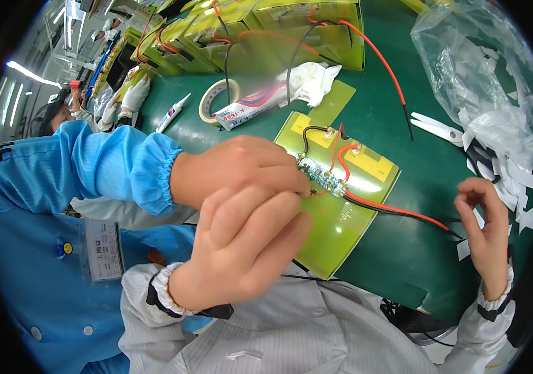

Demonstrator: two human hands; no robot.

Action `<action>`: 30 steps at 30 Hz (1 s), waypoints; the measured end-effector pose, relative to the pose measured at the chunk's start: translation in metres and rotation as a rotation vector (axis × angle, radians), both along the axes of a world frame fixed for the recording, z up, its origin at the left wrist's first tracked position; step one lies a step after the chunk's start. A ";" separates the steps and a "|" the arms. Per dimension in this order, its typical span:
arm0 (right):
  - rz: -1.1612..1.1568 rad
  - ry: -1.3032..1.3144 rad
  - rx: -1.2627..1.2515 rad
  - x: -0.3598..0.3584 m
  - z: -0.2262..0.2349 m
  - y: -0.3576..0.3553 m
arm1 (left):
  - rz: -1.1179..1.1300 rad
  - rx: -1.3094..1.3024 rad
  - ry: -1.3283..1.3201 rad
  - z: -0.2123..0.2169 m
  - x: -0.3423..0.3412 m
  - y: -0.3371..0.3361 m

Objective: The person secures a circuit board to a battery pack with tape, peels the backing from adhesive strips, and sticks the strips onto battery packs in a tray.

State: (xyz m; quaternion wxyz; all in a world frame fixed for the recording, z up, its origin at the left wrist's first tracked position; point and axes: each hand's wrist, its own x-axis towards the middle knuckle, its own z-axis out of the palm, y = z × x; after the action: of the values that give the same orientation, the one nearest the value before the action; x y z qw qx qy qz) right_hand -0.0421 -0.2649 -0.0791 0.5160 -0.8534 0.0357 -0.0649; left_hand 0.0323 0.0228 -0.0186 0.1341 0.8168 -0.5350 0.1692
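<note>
A yellow-green film-wrapped rectangular pack (341,230) is laid centrally on the green tabletop (397,265), green circuit board (322,178) uppermost, apparently for access. Left hand (247,246) is curled, grip undeterminable; right hand (488,230) is loosely opened.

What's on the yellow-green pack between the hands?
A circuit board, yellow patches, red wires, black wires; spots under the left hand and co-worker's bare hand are hidden.

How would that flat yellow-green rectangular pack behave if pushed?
The pack probably won't roll, having a broad flat face. Its curving red and black wires would likely flop along; the exposed green circuit board may be fragile.
</note>
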 end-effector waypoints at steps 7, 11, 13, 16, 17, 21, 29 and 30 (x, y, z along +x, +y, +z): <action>0.318 -0.272 -0.055 0.025 0.011 0.039 | -0.121 0.182 0.498 0.014 0.006 -0.006; 0.349 -0.372 -0.119 0.027 -0.008 0.046 | -0.231 0.320 0.432 0.012 0.012 -0.014; 0.356 -0.358 -0.097 0.026 -0.012 0.048 | -0.231 0.394 0.449 0.015 0.013 -0.021; 0.345 -0.362 -0.077 0.028 -0.015 0.049 | -0.238 0.494 0.327 0.014 0.017 -0.027; 0.342 -0.364 -0.083 0.028 -0.015 0.048 | -0.136 0.480 0.209 0.013 0.018 -0.023; 0.342 -0.332 -0.084 0.029 -0.018 0.047 | 0.060 0.426 0.061 0.011 0.025 -0.019; 0.338 -0.318 -0.076 0.028 -0.017 0.048 | 0.130 0.501 0.200 0.017 0.019 -0.033; 0.340 -0.318 -0.075 0.028 -0.017 0.048 | 0.114 0.521 0.195 0.018 0.019 -0.033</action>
State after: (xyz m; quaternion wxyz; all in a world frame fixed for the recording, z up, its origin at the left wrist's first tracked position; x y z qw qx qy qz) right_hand -0.0142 -0.2168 -0.0959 0.4864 -0.8448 -0.1928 -0.1122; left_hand 0.0513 -0.0101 -0.0008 -0.0393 0.8650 -0.4981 -0.0460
